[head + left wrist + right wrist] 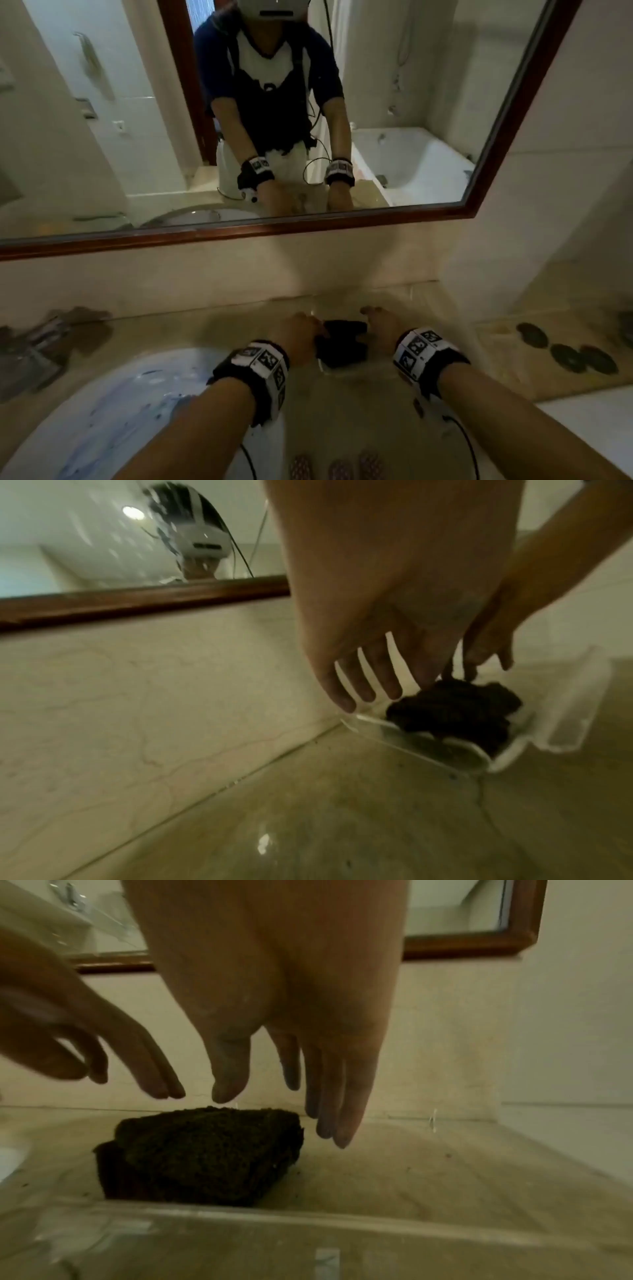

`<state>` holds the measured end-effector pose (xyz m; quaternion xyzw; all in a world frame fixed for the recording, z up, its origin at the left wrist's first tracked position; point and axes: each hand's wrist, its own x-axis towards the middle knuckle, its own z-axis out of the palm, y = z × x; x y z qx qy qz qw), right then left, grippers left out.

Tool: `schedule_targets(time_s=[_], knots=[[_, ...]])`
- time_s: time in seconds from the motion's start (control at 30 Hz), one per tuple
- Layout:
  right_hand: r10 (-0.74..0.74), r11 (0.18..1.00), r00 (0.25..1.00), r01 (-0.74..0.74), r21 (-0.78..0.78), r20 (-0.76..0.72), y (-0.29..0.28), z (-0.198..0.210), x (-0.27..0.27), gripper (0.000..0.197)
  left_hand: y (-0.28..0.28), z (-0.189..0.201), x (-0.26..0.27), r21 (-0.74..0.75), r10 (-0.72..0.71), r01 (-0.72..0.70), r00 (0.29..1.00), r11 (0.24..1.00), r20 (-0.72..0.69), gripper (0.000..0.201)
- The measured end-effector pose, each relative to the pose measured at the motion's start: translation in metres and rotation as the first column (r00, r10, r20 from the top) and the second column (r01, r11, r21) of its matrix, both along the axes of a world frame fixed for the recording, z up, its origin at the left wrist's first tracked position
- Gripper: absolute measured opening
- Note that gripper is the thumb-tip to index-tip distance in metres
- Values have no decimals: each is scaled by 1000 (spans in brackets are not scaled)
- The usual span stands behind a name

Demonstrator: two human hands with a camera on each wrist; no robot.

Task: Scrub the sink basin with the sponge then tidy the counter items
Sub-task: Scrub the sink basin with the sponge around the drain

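A dark sponge (342, 342) lies in a clear plastic tray (428, 748) on the beige counter, near the back wall. My left hand (308, 329) hangs at its left side with straight fingers (359, 688) just over the tray's edge. My right hand (376, 317) hovers at its right side, its fingers (329, 1123) straight and pointing down, holding nothing. In the right wrist view the sponge (205, 1153) sits below both hands, with a small gap under the fingertips. The white sink basin (102, 411), smeared blue, is at lower left.
A wood-framed mirror (308, 226) runs along the wall above the counter. Blurred dark metal fittings (44, 346) stand left of the basin. Several dark round items (568, 353) lie on the counter to the right. The tray's clear front wall (308, 1229) is close to the right wrist.
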<state>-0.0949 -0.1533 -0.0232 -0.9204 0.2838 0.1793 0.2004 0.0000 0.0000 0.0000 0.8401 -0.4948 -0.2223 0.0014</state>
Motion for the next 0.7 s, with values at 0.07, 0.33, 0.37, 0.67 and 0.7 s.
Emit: schedule_targets(time_s=[0.07,0.33,0.37,0.67,0.7], knots=[[-17,998,999,20,52,-41,-7,-10,10,68,-4,-15,2,36,-34,35,999,999,-24,42],[-118,956,981,155,249,-155,-26,-35,29,60,-3,-55,15,-78,-9,5,998,997,-56,38],[-111,950,978,156,270,-174,-26,-35,31,54,-3,-54,15,-89,-4,-2,998,996,-63,36],[-283,885,943,187,426,174,-6,15,26,52,14,-37,18,-364,266,-379,908,851,-324,78],[-309,859,926,175,481,215,-2,24,23,51,17,-31,17,-375,297,-452,866,809,-402,85]])
